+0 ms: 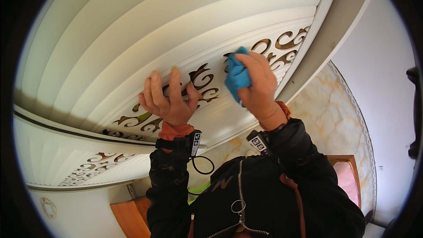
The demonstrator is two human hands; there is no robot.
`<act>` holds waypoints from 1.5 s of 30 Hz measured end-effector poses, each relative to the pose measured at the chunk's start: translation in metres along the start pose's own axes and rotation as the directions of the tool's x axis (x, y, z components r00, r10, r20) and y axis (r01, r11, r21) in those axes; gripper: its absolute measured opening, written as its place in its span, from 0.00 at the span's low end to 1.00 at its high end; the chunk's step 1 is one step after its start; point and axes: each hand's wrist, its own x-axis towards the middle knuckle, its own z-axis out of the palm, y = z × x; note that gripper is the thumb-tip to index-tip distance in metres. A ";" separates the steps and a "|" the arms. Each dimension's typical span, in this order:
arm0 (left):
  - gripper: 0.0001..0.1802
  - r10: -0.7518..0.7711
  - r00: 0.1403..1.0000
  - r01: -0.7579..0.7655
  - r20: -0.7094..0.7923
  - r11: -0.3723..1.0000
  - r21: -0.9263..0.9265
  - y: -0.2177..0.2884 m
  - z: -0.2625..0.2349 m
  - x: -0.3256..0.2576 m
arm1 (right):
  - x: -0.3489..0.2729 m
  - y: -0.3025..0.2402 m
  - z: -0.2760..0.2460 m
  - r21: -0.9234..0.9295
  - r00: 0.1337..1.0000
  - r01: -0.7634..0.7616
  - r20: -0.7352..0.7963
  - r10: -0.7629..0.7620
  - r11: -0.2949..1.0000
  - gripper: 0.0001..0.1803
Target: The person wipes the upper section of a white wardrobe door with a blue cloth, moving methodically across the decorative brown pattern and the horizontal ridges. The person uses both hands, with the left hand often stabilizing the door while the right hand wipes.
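Observation:
A white slatted door panel (176, 22) with a cut-out scroll pattern (205, 81) along its lower band fills the upper part of the head view. My right hand (260, 81) is closed around a blue cloth (238, 77), which presses against the scroll band and covers some of its cut-outs. My left hand (171, 99) rests on the same band further left, fingers stretched out and spread, with no object in it. Dark sleeves with orange cuffs cover both forearms, and a small device with a printed tag is strapped at each wrist.
A second white panel (88, 163) with similar scrollwork meets this one at the left. Marbled floor tiles (328, 101) run along a white wall (374, 75) on the right. Wooden furniture (130, 218) stands low at the left, and a wood-framed pink surface (346, 180) at the right.

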 end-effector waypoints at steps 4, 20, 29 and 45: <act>0.23 -0.021 0.999 0.021 -0.046 1.000 0.009 0.000 0.004 -0.003 | 0.001 -0.006 0.003 0.022 0.998 -0.050 0.051 0.048 0.999 0.25; 0.24 -0.012 0.998 0.014 -0.057 0.999 0.035 0.000 0.005 -0.003 | -0.038 0.015 0.002 0.000 0.965 -0.263 0.003 0.263 0.965 0.18; 0.27 0.021 1.000 -0.021 0.007 0.999 0.047 0.004 -0.002 0.001 | -0.041 -0.010 0.011 0.148 0.901 -0.434 0.047 0.432 0.889 0.18; 0.26 0.016 1.000 -0.015 -0.010 0.999 0.036 0.002 0.000 -0.001 | -0.020 -0.017 0.016 0.115 0.973 -0.230 0.054 0.225 0.966 0.23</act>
